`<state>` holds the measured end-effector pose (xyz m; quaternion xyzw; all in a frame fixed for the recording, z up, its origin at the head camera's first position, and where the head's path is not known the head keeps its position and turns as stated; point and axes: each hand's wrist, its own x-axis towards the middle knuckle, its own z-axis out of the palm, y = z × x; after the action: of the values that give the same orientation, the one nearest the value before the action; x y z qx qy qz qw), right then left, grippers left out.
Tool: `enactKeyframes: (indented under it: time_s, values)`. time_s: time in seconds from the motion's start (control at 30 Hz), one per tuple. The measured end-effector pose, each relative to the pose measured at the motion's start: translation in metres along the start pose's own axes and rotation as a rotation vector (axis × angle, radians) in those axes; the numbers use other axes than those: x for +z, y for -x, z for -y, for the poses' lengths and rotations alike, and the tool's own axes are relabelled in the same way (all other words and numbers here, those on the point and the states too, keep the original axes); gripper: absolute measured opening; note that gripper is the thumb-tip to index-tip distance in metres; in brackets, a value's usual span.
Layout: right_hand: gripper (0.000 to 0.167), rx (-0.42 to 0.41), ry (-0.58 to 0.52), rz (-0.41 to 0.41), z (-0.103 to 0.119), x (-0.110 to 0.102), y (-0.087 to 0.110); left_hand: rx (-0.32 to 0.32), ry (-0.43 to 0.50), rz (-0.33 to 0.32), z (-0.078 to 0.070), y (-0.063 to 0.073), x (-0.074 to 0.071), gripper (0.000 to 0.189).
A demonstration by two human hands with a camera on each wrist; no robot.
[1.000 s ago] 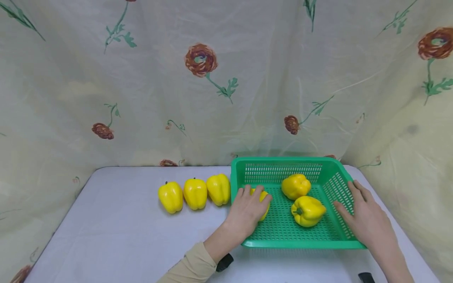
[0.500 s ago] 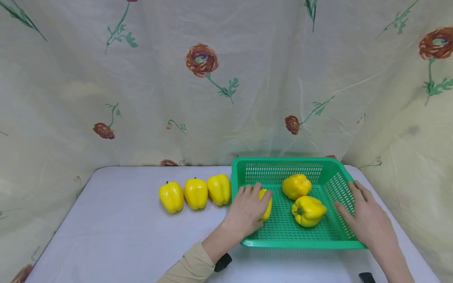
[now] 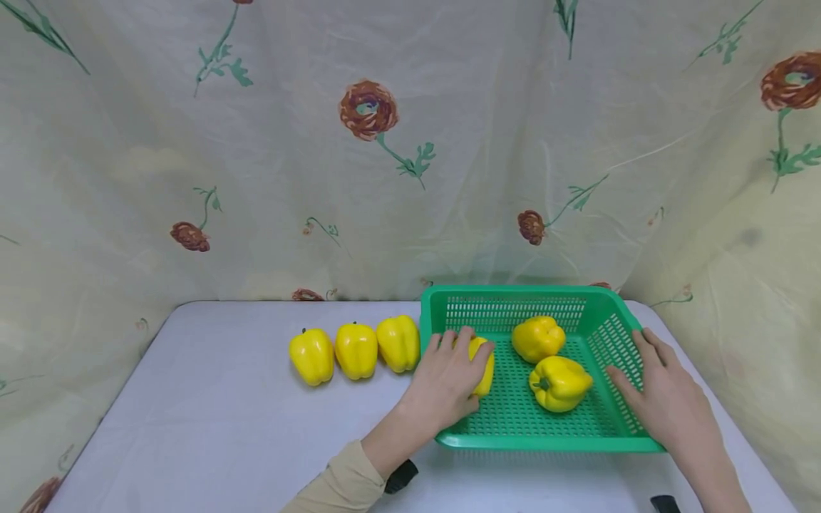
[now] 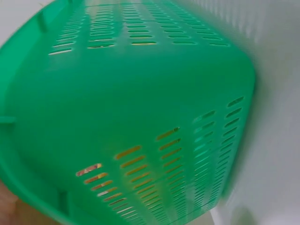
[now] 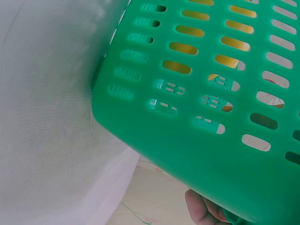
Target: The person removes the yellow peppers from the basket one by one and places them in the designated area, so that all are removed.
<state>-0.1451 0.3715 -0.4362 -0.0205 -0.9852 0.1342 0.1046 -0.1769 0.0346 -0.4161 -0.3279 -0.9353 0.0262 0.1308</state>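
Observation:
My left hand [image 3: 447, 377] reaches over the left wall of a green plastic basket [image 3: 551, 443] and grips a yellow bell pepper [image 3: 485, 370], partly covered by the fingers. Two more yellow bell peppers lie inside the basket: one toward the back [image 3: 537, 338], the other nearer the front [image 3: 559, 385] with its stem facing left. At the right wall, my right hand [image 3: 670, 392] holds the rim, thumb on the inner side. Its fingertips [image 5: 199, 206] show at the rim in the right wrist view. The left wrist view shows mostly the basket's outer wall [image 4: 108, 108], with yellow through its slots.
Left of the basket, three yellow bell peppers stand in a row [image 3: 355, 350] on the white-covered table [image 3: 212, 427]; the rightmost [image 3: 398, 343] is close to the basket wall. A flower-printed curtain [image 3: 276, 142] hangs behind and along the sides.
Inside the basket, the gripped bell pepper has shifted slightly right and back, and more of it shows beside my left hand. My right hand and the other peppers stay put.

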Motion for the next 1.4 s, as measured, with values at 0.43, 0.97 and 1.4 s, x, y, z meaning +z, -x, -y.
enactKeyframes:
  time_s: [0.43, 0.97, 1.4]
  values:
    - [0.082, 0.0, -0.003, 0.003, 0.0, 0.0, 0.0, 0.005, 0.027, -0.074, 0.006, 0.008, -0.016, 0.073]
    - [0.082, -0.008, 0.002, -0.001, 0.0, 0.0, 0.0, -0.029, 0.086, -0.068, 0.014, 0.021, -0.033, 0.079]
    - [0.081, -0.003, 0.001, -0.004, 0.0, 0.001, 0.002, -0.027, 0.084, -0.134, 0.017, 0.029, -0.041, 0.078]
